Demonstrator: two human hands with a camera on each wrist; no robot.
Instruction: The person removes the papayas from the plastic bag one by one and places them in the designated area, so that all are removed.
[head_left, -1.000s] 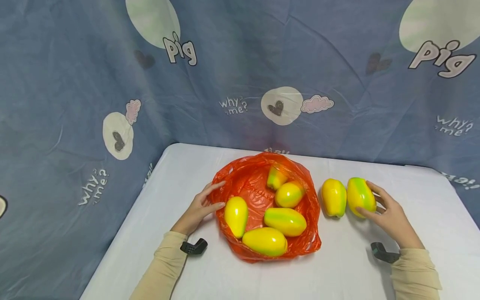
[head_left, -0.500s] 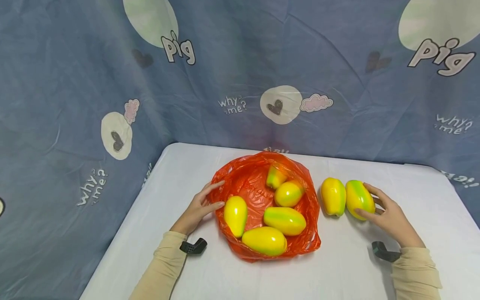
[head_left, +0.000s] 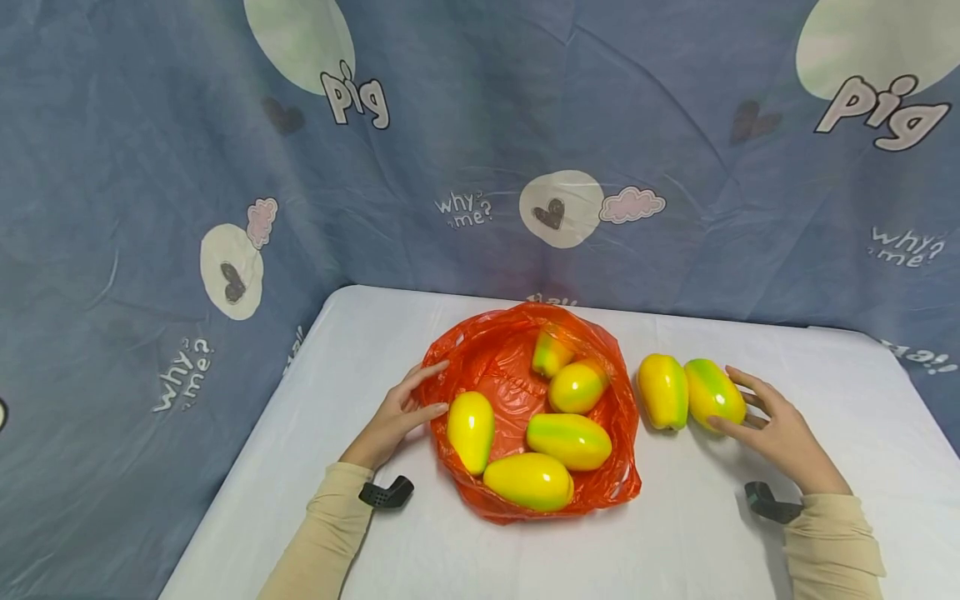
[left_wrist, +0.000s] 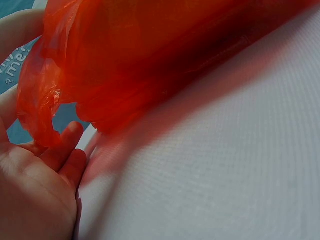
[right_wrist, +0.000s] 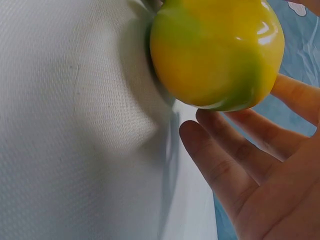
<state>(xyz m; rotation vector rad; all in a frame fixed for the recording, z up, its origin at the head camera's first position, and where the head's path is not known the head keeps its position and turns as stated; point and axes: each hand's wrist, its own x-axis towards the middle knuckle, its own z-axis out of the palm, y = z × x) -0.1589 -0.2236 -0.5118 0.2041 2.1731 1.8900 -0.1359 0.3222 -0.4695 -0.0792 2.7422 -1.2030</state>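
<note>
My left hand (head_left: 388, 425) rests at the left rim of a red plastic bag (head_left: 513, 387), thumb and index finger extended over its edge. The bag's thin film hangs against those fingers (left_wrist: 70, 137) in the left wrist view. Inside the bag lie several glossy yellow-green papayas, one (head_left: 471, 432) right by my left thumb. My right hand (head_left: 780, 433) holds another papaya (head_left: 714, 392) from its right side, thumb in front and fingers behind. This papaya leans against a second one (head_left: 663, 392). In the right wrist view, spread fingers (right_wrist: 212, 155) reach under the fruit's rounded end.
A white-covered table (head_left: 570, 558) lies beneath everything. Blue patterned cloth (head_left: 480, 125) rises behind the table and along its left side. Each wrist carries a small black device (head_left: 387, 493). The bag stands mid-table, left of the two loose papayas.
The papaya at my right hand has shifted slightly left and tilted, and the one beside it has moved a little left toward the bag. My left hand and the bag stay in place.
</note>
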